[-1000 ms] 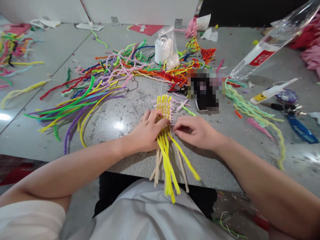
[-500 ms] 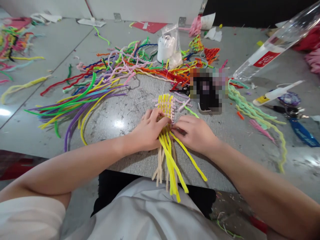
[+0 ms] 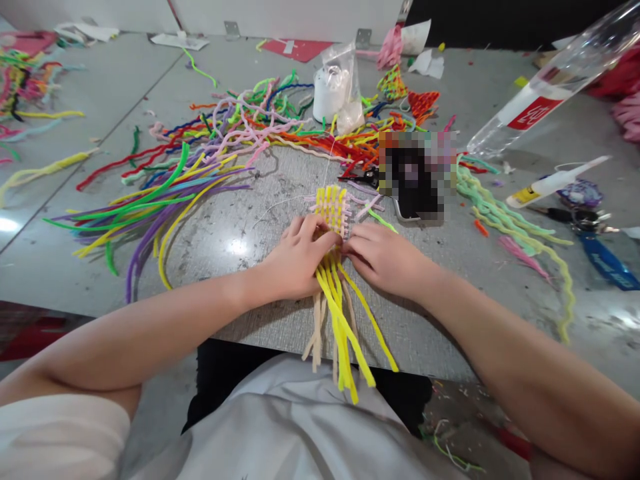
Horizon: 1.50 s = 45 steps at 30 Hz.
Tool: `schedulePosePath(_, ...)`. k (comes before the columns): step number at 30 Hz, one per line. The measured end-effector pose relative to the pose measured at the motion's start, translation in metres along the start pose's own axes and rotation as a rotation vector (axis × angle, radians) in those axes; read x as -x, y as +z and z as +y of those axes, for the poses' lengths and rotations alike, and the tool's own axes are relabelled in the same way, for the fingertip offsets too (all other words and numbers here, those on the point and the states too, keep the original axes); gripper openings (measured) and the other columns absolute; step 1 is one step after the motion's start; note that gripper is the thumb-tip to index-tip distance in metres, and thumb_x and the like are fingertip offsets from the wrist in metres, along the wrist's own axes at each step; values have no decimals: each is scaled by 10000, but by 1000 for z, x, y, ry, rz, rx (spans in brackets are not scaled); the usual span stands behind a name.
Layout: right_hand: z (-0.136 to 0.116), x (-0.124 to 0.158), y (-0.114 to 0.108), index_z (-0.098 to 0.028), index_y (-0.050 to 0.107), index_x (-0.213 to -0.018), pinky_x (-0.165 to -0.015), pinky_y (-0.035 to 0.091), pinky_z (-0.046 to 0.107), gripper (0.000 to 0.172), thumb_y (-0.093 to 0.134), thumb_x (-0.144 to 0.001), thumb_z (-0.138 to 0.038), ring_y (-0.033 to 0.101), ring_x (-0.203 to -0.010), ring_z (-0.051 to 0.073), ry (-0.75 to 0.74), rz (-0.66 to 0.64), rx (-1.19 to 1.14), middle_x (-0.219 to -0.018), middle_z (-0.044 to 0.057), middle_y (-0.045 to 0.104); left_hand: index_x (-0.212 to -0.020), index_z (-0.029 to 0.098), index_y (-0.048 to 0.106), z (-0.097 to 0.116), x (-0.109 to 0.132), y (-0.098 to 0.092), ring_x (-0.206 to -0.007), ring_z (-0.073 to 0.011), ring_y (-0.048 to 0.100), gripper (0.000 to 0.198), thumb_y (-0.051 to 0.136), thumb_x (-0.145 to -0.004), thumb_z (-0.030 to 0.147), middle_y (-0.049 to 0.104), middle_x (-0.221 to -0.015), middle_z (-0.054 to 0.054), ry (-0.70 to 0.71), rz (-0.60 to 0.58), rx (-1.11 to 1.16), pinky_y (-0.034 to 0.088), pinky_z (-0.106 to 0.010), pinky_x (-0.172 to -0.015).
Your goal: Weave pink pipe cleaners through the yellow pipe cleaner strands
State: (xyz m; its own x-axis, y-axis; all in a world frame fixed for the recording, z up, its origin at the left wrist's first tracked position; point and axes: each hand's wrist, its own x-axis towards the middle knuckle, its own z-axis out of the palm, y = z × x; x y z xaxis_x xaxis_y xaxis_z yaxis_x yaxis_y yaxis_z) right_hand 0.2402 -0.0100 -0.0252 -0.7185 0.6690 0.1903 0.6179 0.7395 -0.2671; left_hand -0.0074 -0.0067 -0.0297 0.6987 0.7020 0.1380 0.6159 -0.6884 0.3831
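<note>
A narrow woven strip of yellow and pale pink pipe cleaners lies at the middle of the table's near part. My left hand grips it from the left, thumb over its front and fingers curled on top. At the strip's right edge, the fingertips of my right hand are pinched together; what they hold is hidden. Loose yellow pipe cleaners fan down from the weave over the table edge, one apart to the right. Beige pipe cleaners hang beneath them.
Many coloured pipe cleaners lie left and behind. A white thread spool stands at the back under a plastic bag. Right of the weave are black-handled pliers or snips, a phone, a glue bottle and a tilted plastic bottle.
The separate yellow pipe cleaner on the right has swung inward, toward the other yellow ends. My right hand has tilted and shifted slightly; my left hand keeps its grip on the weave.
</note>
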Motion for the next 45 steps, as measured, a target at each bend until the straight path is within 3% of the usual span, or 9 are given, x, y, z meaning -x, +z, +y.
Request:
schedulePosePath(5, 3, -3, -2, -150, 729, -1031, -867, 457, 437, 264, 471, -1083, -135, 609, -956, 312, -32, -21, 82, -1049, 175, 730, -1297, 178, 659, -1, -1, 0, -1217, -366, 506, 467, 634, -1036, 564, 540, -1379, -202, 16, 24, 3, 468, -607, -1151)
schedulePosePath(15, 11, -6, 1, -174, 762, -1009, -820, 438, 409, 234, 550, -1103, -210, 606, -902, 277, -117, 90, -57, -979, 125, 716, -1368, 164, 642, -3, -1, 3, -1224, -378, 491, 523, 654, -1017, 551, 543, -1380, -206, 9, 33, -28, 479, -612, -1146)
schedulePosePath(29, 6, -8, 4, -172, 768, -1056, -852, 467, 432, 255, 529, -1133, -218, 634, -972, 294, -159, 85, 202, -1065, 135, 758, -1318, 185, 668, 0, -2, -1, -1185, -355, 486, 410, 687, -987, 426, 551, -1347, -185, -11, 22, 9, 487, -592, -1140)
schedulePosePath(36, -1, -13, 1, -174, 765, -1028, -847, 440, 433, 282, 510, -1147, -194, 631, -1000, 303, -142, 78, 307, -1029, 137, 759, -1354, 139, 653, -2, -3, -1, -1186, -362, 488, 469, 674, -987, 430, 551, -1357, -208, -3, 18, -23, 489, -594, -1150)
schedulePosePath(45, 7, -14, 0, -159, 781, -1035, -847, 394, 421, 220, 577, -1104, -205, 615, -978, 284, -102, 12, 95, -1052, 140, 760, -1338, 159, 645, -3, -2, 2, -1181, -359, 482, 450, 696, -959, 396, 547, -1352, -197, 8, 23, -53, 502, -588, -1119)
